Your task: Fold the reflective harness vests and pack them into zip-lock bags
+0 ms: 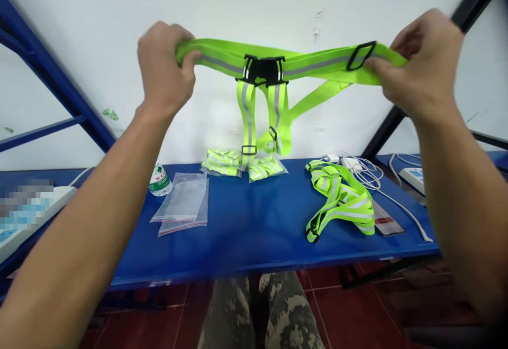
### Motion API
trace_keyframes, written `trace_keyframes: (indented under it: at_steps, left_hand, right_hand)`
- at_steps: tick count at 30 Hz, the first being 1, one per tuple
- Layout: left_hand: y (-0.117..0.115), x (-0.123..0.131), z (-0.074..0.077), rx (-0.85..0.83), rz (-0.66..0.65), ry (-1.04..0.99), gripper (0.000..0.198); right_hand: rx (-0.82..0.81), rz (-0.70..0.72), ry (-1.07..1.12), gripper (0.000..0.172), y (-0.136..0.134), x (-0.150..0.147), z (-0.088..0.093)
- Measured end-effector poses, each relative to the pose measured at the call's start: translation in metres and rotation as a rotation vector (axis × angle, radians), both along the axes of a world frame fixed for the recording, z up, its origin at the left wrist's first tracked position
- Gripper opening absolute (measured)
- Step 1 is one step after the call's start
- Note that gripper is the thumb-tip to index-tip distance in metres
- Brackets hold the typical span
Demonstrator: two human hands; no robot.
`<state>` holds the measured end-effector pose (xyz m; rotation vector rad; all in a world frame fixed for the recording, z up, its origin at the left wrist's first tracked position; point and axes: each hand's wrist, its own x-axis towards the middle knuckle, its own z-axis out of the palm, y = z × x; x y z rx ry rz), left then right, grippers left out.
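A neon yellow-green reflective harness [317, 69] with grey stripes is stretched level in the air between my two hands. My left hand [169, 63] is closed around the belt's left end, and my right hand [423, 63] pinches its right end beside a black slide adjuster [361, 55]. In the middle of the belt sits a fastened black buckle [265, 70]. Two shoulder straps [246, 111] hang below it, each with a small black adjuster. Another harness [345, 195] lies loosely bundled on the blue table, to the right.
On the blue table [246, 222] are two bagged harnesses [265, 168] near the wall, clear zip bags [182, 201] and a bottle [160, 180] at left. White cables [371, 174] and a phone-like flat item [387, 219] lie at right. Blue frame posts [59, 74] flank the left.
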<state>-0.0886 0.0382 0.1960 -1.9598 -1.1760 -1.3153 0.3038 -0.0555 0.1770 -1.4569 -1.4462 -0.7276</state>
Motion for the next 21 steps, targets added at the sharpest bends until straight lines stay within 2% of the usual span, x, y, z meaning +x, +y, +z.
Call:
trace_keyframes:
  at_steps: [1,2,4,5,6,8,10,11,13,15,18,21]
  left_hand:
    - [-0.012,-0.001,-0.007,0.064,0.014,0.001,0.028]
    - [-0.025,-0.002,-0.02,0.088,0.006,-0.004,0.024]
    - [-0.049,-0.006,-0.064,0.058,-0.043,0.027,0.014]
    - [-0.06,-0.01,-0.093,0.0,-0.056,0.046,0.015]
    - [-0.069,-0.014,-0.124,-0.091,-0.074,0.122,0.018]
    - [-0.082,-0.023,-0.183,-0.362,-0.059,0.27,0.021]
    - [-0.089,-0.033,-0.228,-0.624,-0.077,0.417,0.026]
    - [-0.092,-0.037,-0.243,-0.731,-0.067,0.463,0.027]
    - [-0.097,-0.038,-0.256,-0.843,-0.062,0.523,0.028]
    - [-0.101,-0.026,-0.254,-0.82,-0.071,0.529,0.031]
    - [-0.106,0.01,-0.243,-0.713,-0.13,0.532,0.038]
    - [-0.102,0.048,-0.245,-0.711,-0.235,0.579,0.035]
  right_hand:
    - [0.054,0.057,-0.026,0.049,-0.008,-0.001,-0.007]
    - [0.082,0.1,-0.068,0.045,-0.016,-0.003,-0.021]
    - [0.05,0.136,-0.154,0.031,-0.028,-0.005,-0.065]
    - [-0.024,0.182,-0.195,0.023,-0.032,-0.007,-0.094]
    - [-0.138,0.241,-0.237,0.021,-0.034,-0.008,-0.125]
    - [-0.442,0.313,-0.279,0.029,-0.035,-0.012,-0.184]
    - [-0.673,0.295,-0.291,0.039,-0.036,-0.014,-0.227]
    - [-0.762,0.282,-0.301,0.052,-0.037,-0.015,-0.24]
    - [-0.886,0.294,-0.336,0.069,-0.038,-0.017,-0.251]
    - [-0.971,0.347,-0.366,0.074,-0.038,-0.02,-0.247]
    - [-1.126,0.446,-0.353,0.068,-0.036,-0.028,-0.237]
    - [-1.211,0.496,-0.327,0.054,-0.033,-0.035,-0.236]
